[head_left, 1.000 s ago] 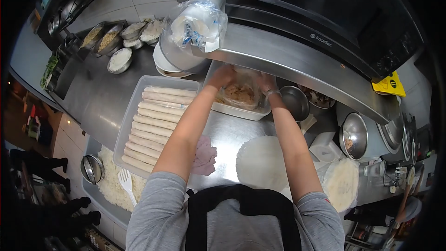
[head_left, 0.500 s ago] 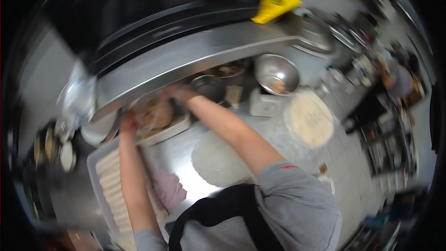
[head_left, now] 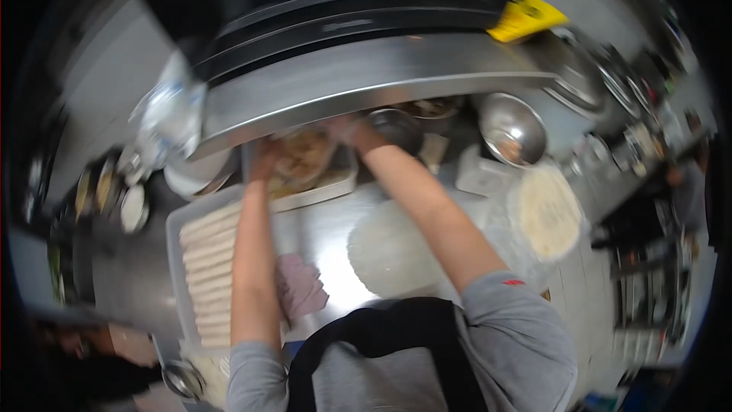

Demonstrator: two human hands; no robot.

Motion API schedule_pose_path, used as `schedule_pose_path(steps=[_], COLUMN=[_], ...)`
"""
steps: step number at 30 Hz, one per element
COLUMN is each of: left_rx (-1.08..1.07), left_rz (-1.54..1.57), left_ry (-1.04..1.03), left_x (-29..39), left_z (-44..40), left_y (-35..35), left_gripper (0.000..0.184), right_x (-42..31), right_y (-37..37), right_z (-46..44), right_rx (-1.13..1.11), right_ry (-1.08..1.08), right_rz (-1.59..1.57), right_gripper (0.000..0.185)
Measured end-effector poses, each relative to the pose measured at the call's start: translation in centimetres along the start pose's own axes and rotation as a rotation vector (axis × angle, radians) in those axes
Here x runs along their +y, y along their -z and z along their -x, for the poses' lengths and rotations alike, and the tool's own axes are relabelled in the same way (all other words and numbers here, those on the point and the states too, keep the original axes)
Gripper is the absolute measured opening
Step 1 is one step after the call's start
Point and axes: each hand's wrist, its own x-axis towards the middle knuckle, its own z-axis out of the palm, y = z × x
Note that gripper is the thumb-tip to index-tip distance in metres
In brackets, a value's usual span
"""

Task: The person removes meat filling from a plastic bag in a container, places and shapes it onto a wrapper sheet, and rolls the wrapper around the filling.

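Observation:
Under the steel shelf, my left hand (head_left: 266,156) is at the left side of a rounded clear container or bag of tan food (head_left: 306,154); which of the two it is, I cannot make out. On its right side is my right hand (head_left: 348,130), close below the shelf edge. Blur and the shelf keep the fingers of both hands from showing clearly. The tan food sits over a white tray (head_left: 324,194). Left of my forearm, a plastic bin (head_left: 177,278) holds rows of pale dough rolls (head_left: 207,275). A mauve cloth (head_left: 301,286) lies beside my left forearm.
A steel shelf (head_left: 366,80) overhangs the worktop. To the right are a steel bowl (head_left: 512,130), a white scale-like box (head_left: 482,172) and a flat pale round (head_left: 547,210) on plastic. A translucent disc (head_left: 389,252) lies mid-table. Another person (head_left: 690,191) stands far right.
My view has turned, so the bench appears shifted right and up. Both hands stay beside the tan food under the shelf. The other person is further toward the right edge.

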Motion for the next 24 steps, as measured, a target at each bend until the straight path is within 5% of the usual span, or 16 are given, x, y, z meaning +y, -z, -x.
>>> schedule_pose_path(steps=[1,3,4,6,7,10,11,12,13,14,15,16,18,19,21,24], left_rx=[-0.046,0.085,0.103,-0.238,-0.13,-0.003,-0.003,0.006,-0.022,-0.044,-0.029,-0.031,-0.024,-0.036,-0.032,-0.036], left_rz=[0.144,0.377,0.36,0.224,0.228,0.504,0.372,0.362,0.853,1.305,1.303,1.397,1.488,1.324,1.163,1.011], left_ry=[0.353,0.265,0.29,0.426,0.134,0.32,-0.278,-0.273,0.414,1.131,1.134,1.13,1.131,1.112,1.083,1.16], left_x=[-0.1,0.4,0.3,0.5,-0.6,-1.7,-1.3,1.7,5.7,7.8,7.5,6.8,6.9,8.1,9.4,9.1], left_z=[0.0,0.7,1.3,1.6,2.4,3.3,3.1,1.9,0.4,-0.2,-0.2,-0.1,0.3,0.2,-0.3,-0.5], left_y=[-0.5,-0.6,0.1,1.2,0.2,-2.8,-2.4,-0.7,1.3,2.3,2.3,2.0,2.6,3.4,3.8,2.9], left_gripper=[0.031,0.035,0.035,0.035,0.025,0.014,0.007,0.007,0.011,0.014,0.014,0.019,0.024,0.031,0.039,0.046], right_x=[0.7,0.4,-0.8,-2.3,-2.2,-2.0,-1.9,-1.7,0.0,2.5,3.5,1.9,-2.6,-1.8,-0.7,-1.2], right_y=[-0.7,2.3,4.8,9.4,8.1,5.0,4.6,4.1,0.9,-4.1,-6.8,-4.6,2.8,-0.1,-5.0,-4.1], right_z=[-0.1,1.7,2.4,3.6,3.5,3.2,2.8,2.1,0.3,-2.5,-4.2,-3.8,-1.9,-2.7,-4.3,-2.2], right_rx=[0.003,-0.041,-0.066,-0.559,-0.573,-0.358,-0.324,-0.283,-0.284,-0.013,0.261,0.252,-0.053,-0.065,0.578,0.402], right_ry=[0.114,-0.112,-0.086,-0.175,-0.16,-0.251,-0.074,0.103,0.117,0.112,0.101,0.11,-0.407,-0.405,-0.004,-0.072], right_rz=[0.287,-0.925,-0.928,-0.395,-0.387,-0.553,-0.391,-0.228,-0.225,-0.561,-0.893,-0.899,-1.57,-1.57,0.034,-0.083], right_gripper=[0.049,0.055,0.055,0.063,0.063,0.047,0.043,0.039,0.039,0.032,0.027,0.027,0.014,0.014,0.02,0.024])
